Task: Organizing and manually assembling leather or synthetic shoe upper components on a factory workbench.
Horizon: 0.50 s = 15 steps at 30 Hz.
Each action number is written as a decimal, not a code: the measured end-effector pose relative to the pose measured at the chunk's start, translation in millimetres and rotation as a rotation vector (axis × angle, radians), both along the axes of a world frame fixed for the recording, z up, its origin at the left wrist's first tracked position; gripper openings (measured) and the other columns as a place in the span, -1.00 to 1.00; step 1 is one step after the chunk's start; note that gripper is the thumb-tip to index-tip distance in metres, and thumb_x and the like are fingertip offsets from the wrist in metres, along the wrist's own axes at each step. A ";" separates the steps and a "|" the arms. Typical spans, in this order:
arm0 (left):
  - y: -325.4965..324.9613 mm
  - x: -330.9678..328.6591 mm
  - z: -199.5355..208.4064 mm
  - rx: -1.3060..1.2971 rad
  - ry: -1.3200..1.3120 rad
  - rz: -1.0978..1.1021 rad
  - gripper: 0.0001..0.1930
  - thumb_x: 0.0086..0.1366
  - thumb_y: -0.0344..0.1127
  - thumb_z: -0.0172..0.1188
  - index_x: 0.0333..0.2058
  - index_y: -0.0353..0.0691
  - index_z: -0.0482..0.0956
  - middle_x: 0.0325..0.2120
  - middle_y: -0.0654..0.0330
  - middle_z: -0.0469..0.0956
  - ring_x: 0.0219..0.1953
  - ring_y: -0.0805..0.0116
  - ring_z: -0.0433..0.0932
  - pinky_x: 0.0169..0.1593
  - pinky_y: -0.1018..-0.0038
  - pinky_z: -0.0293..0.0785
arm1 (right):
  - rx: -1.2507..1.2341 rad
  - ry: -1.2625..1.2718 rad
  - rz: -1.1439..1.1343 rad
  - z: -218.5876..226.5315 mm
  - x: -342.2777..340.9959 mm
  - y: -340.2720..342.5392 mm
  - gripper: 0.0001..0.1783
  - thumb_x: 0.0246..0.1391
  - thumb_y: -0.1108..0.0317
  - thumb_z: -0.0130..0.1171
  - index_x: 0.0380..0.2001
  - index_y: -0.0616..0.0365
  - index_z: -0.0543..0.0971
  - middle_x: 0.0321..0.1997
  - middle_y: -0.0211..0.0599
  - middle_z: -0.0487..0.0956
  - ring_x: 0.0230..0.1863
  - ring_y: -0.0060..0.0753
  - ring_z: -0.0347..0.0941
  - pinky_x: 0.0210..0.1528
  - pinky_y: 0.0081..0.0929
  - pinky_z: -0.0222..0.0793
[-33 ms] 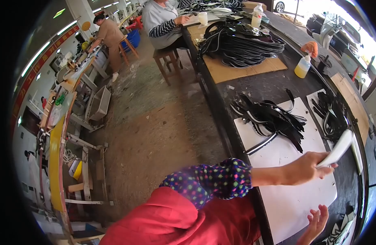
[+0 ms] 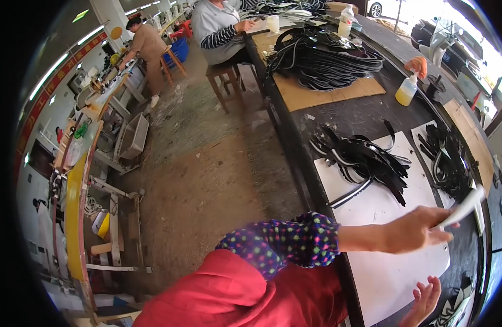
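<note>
My left hand [image 2: 417, 229], at the end of a dark sleeve with bright dots, stretches across the table to the right. Its fingers are closed on a long, smooth white object [image 2: 466, 207], whose kind I cannot make out. Below that hand lies a white board [image 2: 381, 289]. A tangled pile of black strips with pale edging [image 2: 365, 161] covers the board's far part. My right hand [image 2: 424, 302] hovers by the board's near right edge, fingers apart and nothing in them. To the far right of the pile sits another bunch of black strips [image 2: 441, 161].
Farther up the table, a big coil of black cords [image 2: 327, 62] rests on cardboard [image 2: 327, 99]. A bottle of yellow liquid [image 2: 406, 91] stands to its right. Patterned pieces [image 2: 458, 308] lie at the lower right. A seated person [image 2: 218, 30] is at the table's far left side.
My left hand has moved a little to the right and down with the white object, which now lies flatter. My right hand has barely shifted.
</note>
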<state>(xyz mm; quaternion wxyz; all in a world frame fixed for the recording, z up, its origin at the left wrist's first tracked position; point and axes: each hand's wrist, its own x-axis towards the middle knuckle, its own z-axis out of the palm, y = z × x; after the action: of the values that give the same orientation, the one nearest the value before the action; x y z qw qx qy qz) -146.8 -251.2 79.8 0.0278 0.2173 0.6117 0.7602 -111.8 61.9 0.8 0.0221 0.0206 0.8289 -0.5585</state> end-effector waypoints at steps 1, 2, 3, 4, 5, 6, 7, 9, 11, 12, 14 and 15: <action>19.6 3.4 10.2 -0.004 0.488 0.214 -0.47 0.18 -0.39 0.24 0.15 -0.27 0.39 -0.07 -0.03 0.51 -0.11 0.17 0.53 -0.01 0.34 0.42 | -0.444 -0.213 -0.114 -41.9 -10.5 94.6 -0.45 0.20 0.28 0.09 0.24 0.08 0.27 0.19 -0.23 0.39 0.04 -0.28 0.43 -0.03 -0.50 0.38; 17.2 10.3 12.4 -0.191 0.611 0.229 -0.41 0.10 -0.38 0.27 0.15 -0.27 0.40 -0.01 -0.05 0.47 -0.05 0.10 0.48 0.05 0.30 0.37 | -0.429 -0.156 -0.146 -19.1 -6.5 62.4 -0.49 0.23 0.19 0.06 0.20 0.11 0.31 0.16 -0.23 0.43 0.01 -0.36 0.45 -0.03 -0.51 0.38; 16.2 17.2 14.1 -0.367 0.736 0.227 -0.35 0.01 -0.37 0.30 0.15 -0.28 0.40 0.05 -0.08 0.43 0.01 0.03 0.44 0.10 0.27 0.32 | -0.407 -0.086 -0.192 18.3 -0.6 18.7 -0.50 0.27 0.10 0.03 0.17 0.15 0.35 0.13 -0.23 0.47 -0.03 -0.44 0.47 -0.04 -0.51 0.38; 29.9 21.4 3.1 -0.442 0.752 0.210 -0.29 -0.05 -0.35 0.32 0.16 -0.29 0.39 0.07 -0.09 0.41 0.02 0.01 0.42 0.12 0.26 0.29 | -0.387 -0.083 -0.218 28.8 -8.1 5.4 -0.50 0.27 0.10 0.03 0.17 0.15 0.35 0.13 -0.23 0.47 -0.03 -0.44 0.47 -0.04 -0.51 0.38; 49.9 32.9 -13.2 -0.517 0.762 0.194 -0.24 -0.11 -0.33 0.34 0.17 -0.31 0.38 0.08 -0.10 0.39 0.04 -0.01 0.40 0.13 0.25 0.26 | -0.426 -0.151 -0.146 34.6 -13.5 -4.0 -0.52 0.29 0.13 -0.01 0.17 0.17 0.35 0.10 -0.24 0.49 -0.03 -0.45 0.47 -0.04 -0.53 0.37; 70.0 48.9 -36.8 -0.551 0.686 0.126 -0.16 -0.10 -0.25 0.40 0.21 -0.34 0.31 0.15 -0.21 0.31 0.19 -0.11 0.28 0.22 0.15 0.20 | -0.464 -0.222 -0.075 38.8 -15.7 -8.0 -0.53 0.31 0.15 -0.05 0.17 0.19 0.34 0.06 -0.26 0.50 -0.03 -0.45 0.47 -0.03 -0.55 0.36; 77.8 65.2 -57.4 -0.577 0.606 0.079 -0.08 -0.09 -0.14 0.44 0.25 -0.30 0.25 0.26 -0.26 0.15 0.35 -0.18 0.06 0.34 0.09 0.05 | -0.502 -0.293 -0.013 41.8 -15.1 -7.3 -0.55 0.33 0.18 -0.10 0.17 0.22 0.33 0.03 -0.27 0.52 -0.03 -0.46 0.47 -0.03 -0.56 0.36; 79.4 80.5 -72.4 -0.737 0.477 -0.250 -0.04 -0.05 -0.03 0.42 0.31 -0.21 0.19 0.33 -0.24 0.03 0.40 -0.21 -0.09 0.37 0.03 -0.05 | -0.583 -0.424 0.101 46.8 -16.7 -3.7 -0.57 0.37 0.23 -0.18 0.17 0.26 0.32 -0.03 -0.29 0.55 -0.04 -0.48 0.47 -0.02 -0.60 0.34; 84.8 86.9 -101.8 -0.497 0.640 -0.032 -0.18 0.01 -0.14 0.37 0.25 -0.25 0.28 0.26 -0.22 0.18 0.38 -0.15 0.02 0.37 0.02 -0.06 | -0.274 -0.353 0.016 47.9 -13.5 -15.1 -0.62 0.27 0.39 -0.03 0.11 0.30 0.40 -0.03 -0.30 0.55 -0.02 -0.49 0.46 0.05 -0.58 0.30; 69.7 82.9 -92.7 -0.583 0.672 -0.017 -0.26 0.01 -0.18 0.34 0.19 -0.24 0.35 0.20 -0.14 0.29 0.34 -0.07 0.11 0.35 0.06 -0.02 | -0.164 -0.216 0.125 50.3 -15.5 -29.6 -0.63 0.17 0.51 0.06 0.06 0.33 0.42 -0.06 -0.31 0.56 -0.06 -0.55 0.46 0.01 -0.60 0.31; 29.8 62.2 -83.1 -0.719 0.664 0.069 -0.44 0.03 -0.27 0.27 0.06 -0.23 0.47 0.05 0.00 0.45 0.24 0.07 0.28 0.32 0.13 0.06 | -0.084 -0.202 0.162 54.2 -22.1 -44.4 -0.67 0.13 0.56 0.08 -0.01 0.34 0.45 -0.14 -0.37 0.57 -0.15 -0.62 0.46 -0.06 -0.65 0.33; 13.7 55.7 -82.8 -0.775 0.621 0.137 -0.53 0.04 -0.31 0.23 -0.01 -0.23 0.52 -0.05 0.07 0.51 0.17 0.14 0.35 0.29 0.16 0.10 | -0.038 -0.206 0.160 53.4 -24.7 -48.6 -0.68 0.12 0.57 0.10 -0.03 0.34 0.46 -0.17 -0.40 0.57 -0.18 -0.64 0.46 -0.09 -0.67 0.33</action>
<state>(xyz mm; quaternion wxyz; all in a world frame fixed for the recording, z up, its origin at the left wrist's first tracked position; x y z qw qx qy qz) -91.1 -237.5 -3.1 -0.1267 0.3662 0.8413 0.3768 -136.5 13.2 54.1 0.1521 0.0115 0.8105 -0.5655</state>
